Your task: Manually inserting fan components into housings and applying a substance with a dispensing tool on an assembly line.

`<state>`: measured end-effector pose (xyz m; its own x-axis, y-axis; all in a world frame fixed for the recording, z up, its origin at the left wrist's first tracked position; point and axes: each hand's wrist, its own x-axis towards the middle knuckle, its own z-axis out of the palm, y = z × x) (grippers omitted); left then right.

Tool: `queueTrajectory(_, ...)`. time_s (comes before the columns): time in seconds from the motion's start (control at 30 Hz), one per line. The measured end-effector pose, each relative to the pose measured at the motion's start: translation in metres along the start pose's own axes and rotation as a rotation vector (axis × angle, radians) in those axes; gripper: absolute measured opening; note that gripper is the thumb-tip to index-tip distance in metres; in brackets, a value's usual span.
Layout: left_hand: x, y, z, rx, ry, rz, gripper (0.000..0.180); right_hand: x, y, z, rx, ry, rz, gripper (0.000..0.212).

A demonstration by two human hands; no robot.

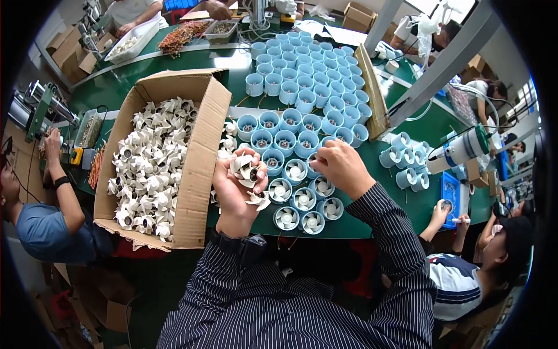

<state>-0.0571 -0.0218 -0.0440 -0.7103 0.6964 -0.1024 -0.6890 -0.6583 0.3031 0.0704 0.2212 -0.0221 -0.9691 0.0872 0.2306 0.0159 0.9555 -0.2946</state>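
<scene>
White plastic fan wheels with curved blades (243,165) lie in the left hand (231,198), which is turned palm upward and has its fingers bent around several of them. Their surface looks smooth and slightly creamy, and some show a dark round opening at the middle of the hub. The right hand (344,167) has its fingers curled and the fingertips brought close together, just over the front rows of light-blue round plastic cups (305,100); whether it grasps something I cannot tell, because the fingers hide this place.

These cups stand upright and close together on the dark green glossy tabletop (363,216). Many of them show a small metallic core inside. Several cups nearest to the person contain one white fan wheel each (312,222), whose blades spread around the round hub like petals.

On the left side stands an open brown cardboard box (200,168), with many more of the same wheels heaped in it, turned in all directions. Some loose white fan wheels (228,139) lie also between the box and the cups
</scene>
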Motion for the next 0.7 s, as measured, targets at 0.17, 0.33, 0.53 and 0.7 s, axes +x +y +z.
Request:
queueTrajectory(0.17,0.0,0.006,0.005,-0.005,0.001,0.04,0.037,-0.003,-0.03,-0.017,-0.047,0.047,-0.009,0.017)
queueTrajectory(0.33,0.004,0.012,0.008,-0.067,0.068,0.124,0.032,-0.011,-0.094,-0.053,0.144,0.002,-0.086,0.023)
queueTrajectory(0.53,-0.008,-0.009,0.012,0.02,0.19,0.282,0.033,-0.004,-0.123,-0.037,0.124,0.023,-0.354,0.022)
queueTrajectory(0.7,-0.013,-0.02,0.024,0.068,0.243,0.277,0.032,-0.008,-0.121,-0.029,0.0,0.086,-0.431,0.023)
